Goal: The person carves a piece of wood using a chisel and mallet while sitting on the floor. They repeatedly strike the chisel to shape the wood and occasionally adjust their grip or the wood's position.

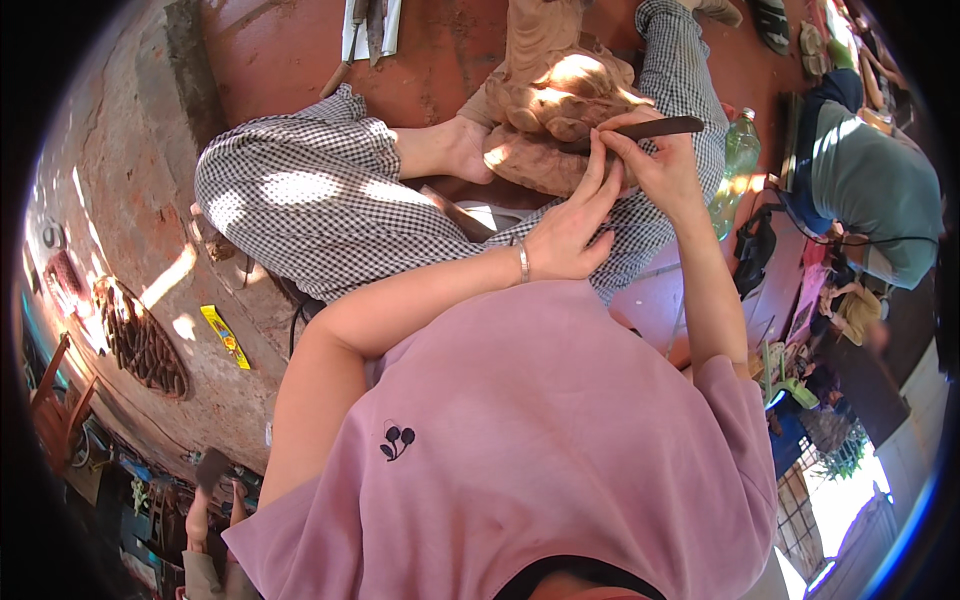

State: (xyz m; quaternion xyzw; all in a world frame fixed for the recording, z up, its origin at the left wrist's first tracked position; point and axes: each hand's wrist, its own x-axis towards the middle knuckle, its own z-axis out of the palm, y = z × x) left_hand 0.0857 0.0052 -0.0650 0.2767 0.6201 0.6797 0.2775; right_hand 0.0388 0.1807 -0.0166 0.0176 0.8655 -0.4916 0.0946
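Note:
A reddish-brown carved figure (575, 95), seemingly wood, rests between my bent legs with its rounded, curling relief in patchy sunlight. My right hand (662, 170) is closed around a slim carving tool (660, 128), whose dark flat handle sticks out to the right. The tool's thin dark end lies against the carving, partly covered by fingers. My left hand (570, 232) has its fingers stretched out, the tips reaching the tool and the near edge of the carving. Its thumb stands apart from the other fingers. My bare foot (465, 150) is beside the carving on the left.
More hand tools (368, 30) lie on white paper on the red floor. A green plastic bottle (740, 150) stands right of my knee. To the left are a yellow packet (225, 337) and a basket of dark pieces (140, 335). Another person (870, 185) sits at the far right.

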